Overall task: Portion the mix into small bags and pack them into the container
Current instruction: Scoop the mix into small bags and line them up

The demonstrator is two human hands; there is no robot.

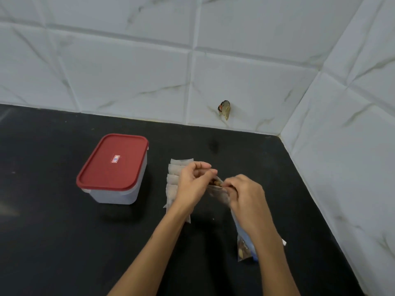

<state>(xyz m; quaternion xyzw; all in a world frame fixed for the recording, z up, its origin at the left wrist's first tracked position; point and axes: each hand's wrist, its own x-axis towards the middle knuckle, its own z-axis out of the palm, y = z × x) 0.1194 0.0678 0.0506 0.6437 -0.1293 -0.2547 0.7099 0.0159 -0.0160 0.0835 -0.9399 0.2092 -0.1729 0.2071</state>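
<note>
On the black counter (53, 231), in the tiled corner: a small bag (215, 192) held up between both hands, a little brown mix (214, 183) showing at its mouth. Left hand (192, 184) curled, thumb and fingertips pinching the bag's top edge on the near-left side. Right hand (245, 195) curled too, fingers at the opposite lip, pinching it or reaching just inside; cannot tell which, knuckles in the way. Neither hand spread.

Step in hand, by judgement: filling or closing one portion, early in the job. Behind the left hand, a row of bags (174, 182) lying overlapped on the counter, pale, flat and seemingly unfilled, partly hidden by the wrist. Under the right forearm, a bigger pack (244, 251) with some mix in its lower end, probably the supply. Well to the left, the container (115, 171), red lid (113, 161) on, apart from everything else.

Next, likely: pressing the bag's lips together along the top, keeping it upright against spills. Then lifting off the lid before anything gets packed, which calls for a free hand.
</note>
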